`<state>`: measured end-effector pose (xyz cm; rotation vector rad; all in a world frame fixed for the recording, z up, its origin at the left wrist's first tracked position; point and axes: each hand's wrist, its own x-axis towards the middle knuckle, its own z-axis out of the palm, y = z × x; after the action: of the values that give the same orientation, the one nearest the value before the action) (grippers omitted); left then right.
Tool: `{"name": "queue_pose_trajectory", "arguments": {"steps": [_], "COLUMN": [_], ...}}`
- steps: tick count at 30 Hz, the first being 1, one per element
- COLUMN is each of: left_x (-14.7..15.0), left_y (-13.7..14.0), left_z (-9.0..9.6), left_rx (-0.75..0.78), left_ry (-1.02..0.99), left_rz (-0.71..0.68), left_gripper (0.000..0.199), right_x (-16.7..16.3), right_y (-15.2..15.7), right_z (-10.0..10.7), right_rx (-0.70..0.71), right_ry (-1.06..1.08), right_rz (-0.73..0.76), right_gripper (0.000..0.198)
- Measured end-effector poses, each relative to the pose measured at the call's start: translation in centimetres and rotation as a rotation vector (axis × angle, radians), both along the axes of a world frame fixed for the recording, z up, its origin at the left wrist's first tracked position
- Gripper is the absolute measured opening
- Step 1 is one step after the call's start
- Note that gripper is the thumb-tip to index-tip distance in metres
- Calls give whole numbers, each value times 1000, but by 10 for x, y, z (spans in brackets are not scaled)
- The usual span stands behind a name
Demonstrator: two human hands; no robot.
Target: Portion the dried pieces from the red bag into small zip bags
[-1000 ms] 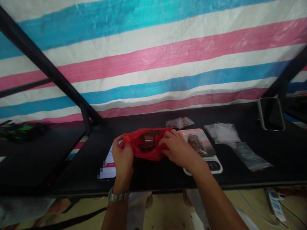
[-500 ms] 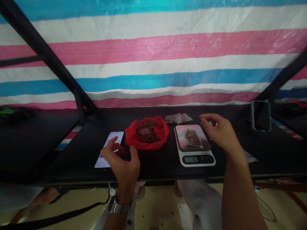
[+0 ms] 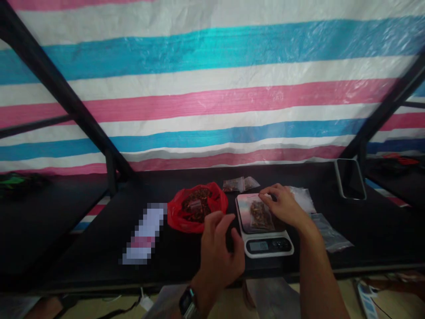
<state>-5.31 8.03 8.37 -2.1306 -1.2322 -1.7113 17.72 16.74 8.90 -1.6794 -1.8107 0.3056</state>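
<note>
A small clear zip bag of brown dried bits (image 3: pixel 260 217) lies on the metal plate of a white kitchen scale (image 3: pixel 268 254). At the bag's upper edge, the thumb and fingers of my right hand (image 3: pixel 285 206) come together on the plastic. My left hand (image 3: pixel 221 246) hovers in front of the scale's left side, fingers curved and apart, holding nothing. Just behind it sits a red plastic bag (image 3: pixel 186 227), rolled open and filled with brown dried pieces (image 3: pixel 202 199). A small clear packet (image 3: pixel 195 207) rests on those pieces.
Two filled small bags (image 3: pixel 234 184) lie behind the scale. Flat clear bags (image 3: pixel 328 235) are to its right. A phone (image 3: pixel 144 232) with a lit screen lies at left; a dark-screened device (image 3: pixel 351 179) stands at the right. Striped sheeting (image 3: pixel 212 102) hangs behind the black table (image 3: pixel 99 248).
My left hand has moved right, from over the phone to in front of the scale. My right hand has come onto the bag on the scale. The view has tilted upward.
</note>
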Motion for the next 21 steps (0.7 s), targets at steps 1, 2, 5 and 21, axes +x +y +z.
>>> {"name": "queue_pose_trajectory", "arguments": {"steps": [1,2,5,21], "left_x": [5,9,15,-8], "left_y": [8,16,37,64], "left_z": [4,7,11,30], "left_rx": [-67,-120,-242,-659], "left_ry": [-9,-27,-148,-698], "left_rz": [-57,-104,-161,-304], "left_gripper": [41,38,29,35], "right_x": [0,0,-5,-85], "right_y": [0,-1,-3,-6], "right_z": [0,1,7,67], "right_rx": [-4,-7,-3,158], "right_ry": [14,37,177,720], "right_rz": [25,53,160,345], "right_gripper": [21,22,25,29]}}
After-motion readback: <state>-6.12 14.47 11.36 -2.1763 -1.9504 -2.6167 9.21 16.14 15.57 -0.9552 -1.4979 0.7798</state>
